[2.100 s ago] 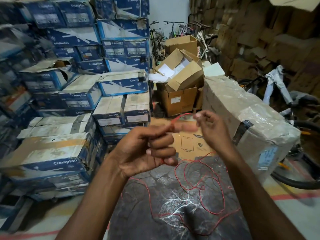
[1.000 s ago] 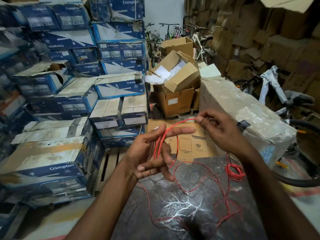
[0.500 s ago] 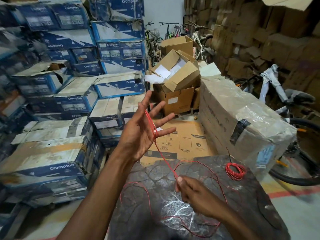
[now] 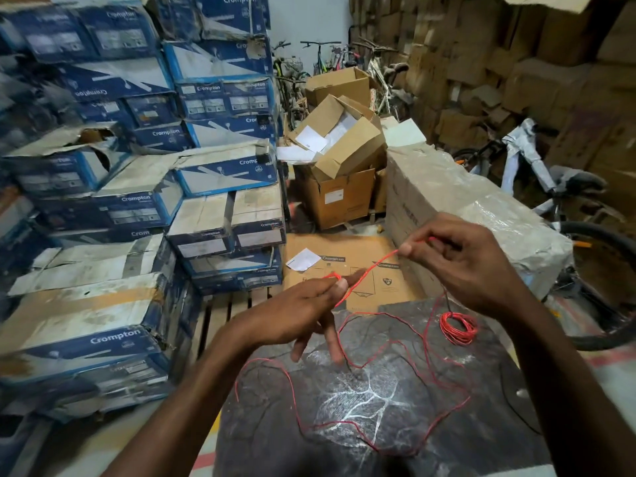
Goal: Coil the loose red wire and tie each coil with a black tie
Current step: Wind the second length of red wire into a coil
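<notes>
A thin loose red wire [image 4: 406, 352] sprawls in loops over the dark wrapped surface [image 4: 344, 428] in front of me. My left hand [image 4: 303, 315] pinches a small turn of that wire between thumb and forefinger, other fingers hanging down. A taut stretch runs up and right to my right hand [image 4: 461, 259], which pinches the wire at chest height. One finished red coil [image 4: 458, 327] lies on the surface below my right wrist. A thin black tie [image 4: 444, 299] hangs by that coil.
Stacked blue and white fan boxes [image 4: 137, 201] fill the left. An open brown carton [image 4: 339, 156] and a flat cardboard sheet [image 4: 351, 270] lie ahead. A plastic-wrapped crate [image 4: 457, 201] and a wrapped bicycle [image 4: 550, 187] stand at the right.
My right hand has risen from the surface to chest height, pulling the wire taut. My left hand has turned palm-down and closed its spread fingers into a pinch on the wire.
</notes>
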The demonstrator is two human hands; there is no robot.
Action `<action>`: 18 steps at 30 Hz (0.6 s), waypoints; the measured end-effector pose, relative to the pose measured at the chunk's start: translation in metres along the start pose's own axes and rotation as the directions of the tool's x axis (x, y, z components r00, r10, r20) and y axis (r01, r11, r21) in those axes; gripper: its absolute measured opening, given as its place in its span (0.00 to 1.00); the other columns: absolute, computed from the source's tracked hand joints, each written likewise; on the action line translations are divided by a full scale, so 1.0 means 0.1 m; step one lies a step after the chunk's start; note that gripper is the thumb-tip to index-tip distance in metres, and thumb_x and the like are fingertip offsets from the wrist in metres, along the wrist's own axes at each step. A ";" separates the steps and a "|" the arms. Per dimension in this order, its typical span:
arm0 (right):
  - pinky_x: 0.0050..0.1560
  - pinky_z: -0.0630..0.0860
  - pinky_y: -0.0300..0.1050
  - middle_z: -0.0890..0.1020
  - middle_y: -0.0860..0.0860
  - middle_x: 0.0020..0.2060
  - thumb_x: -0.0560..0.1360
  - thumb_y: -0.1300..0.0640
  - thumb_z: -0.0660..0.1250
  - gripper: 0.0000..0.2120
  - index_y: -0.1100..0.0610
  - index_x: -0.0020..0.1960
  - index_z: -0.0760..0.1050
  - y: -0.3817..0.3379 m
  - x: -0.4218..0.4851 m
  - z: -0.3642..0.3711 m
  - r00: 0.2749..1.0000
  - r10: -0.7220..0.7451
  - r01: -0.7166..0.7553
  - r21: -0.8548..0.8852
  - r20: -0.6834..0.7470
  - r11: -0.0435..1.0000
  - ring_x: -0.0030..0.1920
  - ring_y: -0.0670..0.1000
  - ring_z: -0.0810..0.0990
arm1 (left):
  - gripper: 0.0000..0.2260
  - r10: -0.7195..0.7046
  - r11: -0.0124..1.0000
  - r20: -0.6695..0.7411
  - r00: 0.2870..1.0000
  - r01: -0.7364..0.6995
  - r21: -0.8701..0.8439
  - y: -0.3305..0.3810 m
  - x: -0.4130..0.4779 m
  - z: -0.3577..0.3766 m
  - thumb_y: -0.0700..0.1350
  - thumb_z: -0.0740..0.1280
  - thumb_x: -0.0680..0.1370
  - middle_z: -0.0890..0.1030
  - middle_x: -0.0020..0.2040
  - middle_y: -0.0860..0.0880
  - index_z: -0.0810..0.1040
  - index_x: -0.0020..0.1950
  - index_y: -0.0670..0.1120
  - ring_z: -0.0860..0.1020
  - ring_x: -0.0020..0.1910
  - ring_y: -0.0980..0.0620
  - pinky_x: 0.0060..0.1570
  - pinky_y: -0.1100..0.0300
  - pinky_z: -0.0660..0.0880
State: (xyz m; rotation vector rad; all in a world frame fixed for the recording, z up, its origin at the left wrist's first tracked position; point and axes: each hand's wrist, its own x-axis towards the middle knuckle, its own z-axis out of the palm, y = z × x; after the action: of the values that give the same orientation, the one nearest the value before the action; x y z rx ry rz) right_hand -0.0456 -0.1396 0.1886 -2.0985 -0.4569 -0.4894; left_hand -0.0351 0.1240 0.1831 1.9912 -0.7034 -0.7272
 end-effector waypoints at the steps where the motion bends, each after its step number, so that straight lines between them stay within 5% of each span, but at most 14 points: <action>1: 0.36 0.67 0.47 0.74 0.56 0.37 0.75 0.44 0.73 0.10 0.50 0.47 0.84 0.00 0.05 0.00 1.000 -0.004 0.004 0.004 -0.031 1.000 0.35 0.50 0.70 | 0.23 0.012 0.993 0.070 0.997 -0.004 -0.122 0.02 -0.02 -0.01 0.56 0.48 0.86 0.85 0.39 0.37 0.60 0.81 0.55 0.75 0.18 0.54 0.45 0.47 0.81; 3: 0.37 0.69 0.45 0.75 0.53 0.38 0.74 0.44 0.74 0.10 0.51 0.47 0.84 0.01 0.13 0.04 0.998 0.010 -0.007 0.041 -0.068 0.999 0.36 0.49 0.71 | 0.24 0.102 0.920 0.228 0.968 -0.004 -0.392 -0.02 -0.07 -0.02 0.57 0.49 0.86 0.83 0.31 0.38 0.65 0.79 0.52 0.72 0.17 0.50 0.56 0.40 0.79; 6: 0.42 0.77 0.57 0.81 0.53 0.42 0.76 0.40 0.71 0.13 0.51 0.48 0.83 0.05 0.20 0.22 0.997 0.052 -0.044 0.145 -0.051 0.988 0.42 0.56 0.80 | 0.27 0.288 0.716 0.359 0.888 0.049 -0.696 -0.06 -0.15 0.01 0.53 0.48 0.85 0.73 0.20 0.42 0.64 0.79 0.39 0.66 0.16 0.46 0.64 0.39 0.74; 8: 0.40 0.76 0.58 0.83 0.52 0.41 0.79 0.40 0.67 0.15 0.52 0.48 0.81 0.09 0.19 0.40 0.996 0.092 -0.086 0.204 -0.020 0.975 0.42 0.57 0.82 | 0.28 0.404 0.583 0.325 0.855 0.033 -0.812 -0.01 -0.19 0.04 0.51 0.46 0.85 0.67 0.17 0.40 0.60 0.78 0.34 0.69 0.17 0.48 0.67 0.40 0.71; 10: 0.44 0.77 0.53 0.83 0.49 0.41 0.82 0.44 0.65 0.14 0.54 0.48 0.80 0.16 0.15 0.62 0.993 0.117 -0.119 0.250 0.021 0.961 0.44 0.51 0.82 | 0.27 0.478 0.465 0.217 0.851 -0.036 -0.884 0.00 -0.18 0.04 0.50 0.45 0.85 0.72 0.18 0.42 0.52 0.80 0.35 0.78 0.21 0.48 0.72 0.37 0.62; 12: 0.44 0.76 0.46 0.82 0.46 0.40 0.85 0.48 0.61 0.15 0.54 0.46 0.79 0.26 0.07 0.88 0.986 0.154 -0.165 0.265 0.062 0.950 0.42 0.47 0.80 | 0.28 0.525 0.324 0.101 0.845 -0.088 -0.942 -0.03 -0.15 0.03 0.50 0.46 0.85 0.81 0.26 0.42 0.46 0.82 0.39 0.85 0.31 0.43 0.72 0.31 0.54; 14: 0.41 0.74 0.41 0.80 0.43 0.36 0.86 0.51 0.59 0.15 0.53 0.44 0.78 0.33 -0.04 1.12 0.967 0.221 -0.251 0.311 0.128 0.917 0.38 0.44 0.77 | 0.27 0.544 0.203 0.013 0.839 -0.116 -0.972 -0.06 -0.07 0.00 0.51 0.47 0.85 0.84 0.35 0.37 0.49 0.82 0.41 0.86 0.43 0.36 0.69 0.24 0.58; 16: 0.43 0.78 0.42 0.84 0.44 0.37 0.85 0.61 0.60 0.15 0.53 0.46 0.83 0.35 -0.15 1.32 0.949 0.260 -0.311 0.390 0.178 0.867 0.38 0.46 0.82 | 0.27 0.494 0.243 -0.058 0.867 -0.201 -0.949 -0.04 0.03 -0.06 0.54 0.47 0.85 0.86 0.50 0.36 0.53 0.83 0.46 0.83 0.56 0.34 0.70 0.23 0.52; 18: 0.36 0.72 0.35 0.80 0.39 0.30 0.86 0.64 0.57 0.21 0.50 0.42 0.81 0.33 -0.27 1.43 0.942 0.286 -0.334 0.397 0.178 0.855 0.31 0.38 0.77 | 0.26 0.405 0.312 -0.144 0.903 -0.285 -0.906 -0.02 0.13 -0.13 0.55 0.47 0.85 0.77 0.69 0.37 0.55 0.82 0.50 0.75 0.68 0.34 0.69 0.23 0.55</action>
State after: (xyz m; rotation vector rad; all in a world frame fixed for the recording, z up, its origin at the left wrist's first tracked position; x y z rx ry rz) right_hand -0.0283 -0.0407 0.0786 -1.7336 -0.2488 -0.0679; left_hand -0.0170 0.1230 0.1837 0.7010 -0.5588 -0.7220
